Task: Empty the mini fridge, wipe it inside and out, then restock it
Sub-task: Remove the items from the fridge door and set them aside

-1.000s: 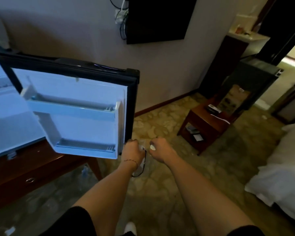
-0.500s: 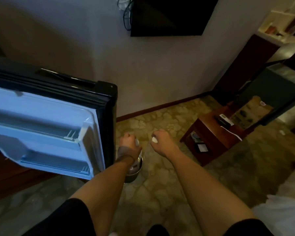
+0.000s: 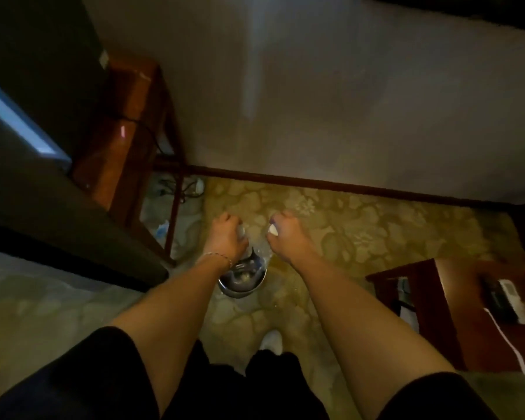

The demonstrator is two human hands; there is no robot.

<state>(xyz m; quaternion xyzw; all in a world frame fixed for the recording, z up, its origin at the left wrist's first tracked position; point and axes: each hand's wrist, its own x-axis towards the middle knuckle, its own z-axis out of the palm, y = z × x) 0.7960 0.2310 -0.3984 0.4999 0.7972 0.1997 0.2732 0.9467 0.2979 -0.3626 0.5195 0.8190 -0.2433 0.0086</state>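
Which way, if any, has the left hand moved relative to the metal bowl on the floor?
Cannot tell: the left hand sits above the metal bowl as before; the camera tilted down.

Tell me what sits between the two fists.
Head view: between the left hand and right hand, only patterned carpet; a metal bowl sits just below.

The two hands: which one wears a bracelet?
The left hand: a thin silver chain bracelet circles its wrist above the round metal bowl on the floor. The right hand, pinching something small and white, has a bare wrist.
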